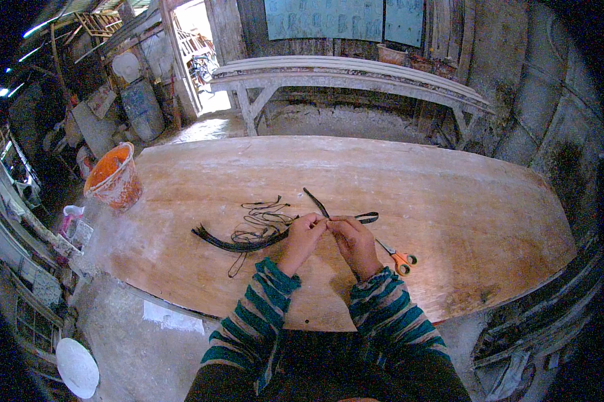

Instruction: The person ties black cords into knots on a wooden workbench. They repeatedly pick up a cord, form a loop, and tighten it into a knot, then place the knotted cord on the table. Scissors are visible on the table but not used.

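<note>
left hand and right hand pinch a thin black strap lying left-to-right; blue rectangular wall panel behind.

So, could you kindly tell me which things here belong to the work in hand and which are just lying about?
In hand: flat black strip, pinched by left hand and right hand; thin black cords.
Lying about: orange-handled scissors, orange plastic bucket, white bowl.

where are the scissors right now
In the head view the orange-handled scissors lie on the wooden table, just right of the right hand, handles toward the person.
</note>
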### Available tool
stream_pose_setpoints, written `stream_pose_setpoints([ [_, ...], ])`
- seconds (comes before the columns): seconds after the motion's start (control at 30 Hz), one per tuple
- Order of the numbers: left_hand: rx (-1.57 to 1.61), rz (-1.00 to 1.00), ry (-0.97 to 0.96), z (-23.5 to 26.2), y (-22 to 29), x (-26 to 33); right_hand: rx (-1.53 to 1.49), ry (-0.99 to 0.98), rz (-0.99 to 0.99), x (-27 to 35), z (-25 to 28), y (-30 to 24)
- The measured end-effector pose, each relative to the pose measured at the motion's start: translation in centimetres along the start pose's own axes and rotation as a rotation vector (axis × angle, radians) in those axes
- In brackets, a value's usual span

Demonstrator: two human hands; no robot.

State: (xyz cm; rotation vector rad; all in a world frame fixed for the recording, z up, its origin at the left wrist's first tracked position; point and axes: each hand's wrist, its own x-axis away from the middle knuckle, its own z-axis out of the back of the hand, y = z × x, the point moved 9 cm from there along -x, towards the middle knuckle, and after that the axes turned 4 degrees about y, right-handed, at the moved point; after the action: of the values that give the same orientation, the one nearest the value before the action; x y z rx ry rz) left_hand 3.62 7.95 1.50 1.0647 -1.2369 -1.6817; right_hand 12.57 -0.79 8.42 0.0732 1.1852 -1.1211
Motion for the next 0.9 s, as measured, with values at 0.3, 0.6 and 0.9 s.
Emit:
stream_pose_setpoints([
  [0.3, 0.208, 0.115, -0.128, -1.0, 0.4, 0.4, -0.157, 0.107, -0.163, 0.0, 1.0, 1.1],
  [0.6, 0.478, 0.099, -0.200, -1.9, 0.5, 0.5, -0.420, 0.198, -0.400, 0.9, 0.6, 3.5],
  [0.9, 0.176, -0.209, -0.135, -0.8, 3.9, 0.9, -0.726, 0.118, -0.681, 1.3, -0.8, 5.0],
])
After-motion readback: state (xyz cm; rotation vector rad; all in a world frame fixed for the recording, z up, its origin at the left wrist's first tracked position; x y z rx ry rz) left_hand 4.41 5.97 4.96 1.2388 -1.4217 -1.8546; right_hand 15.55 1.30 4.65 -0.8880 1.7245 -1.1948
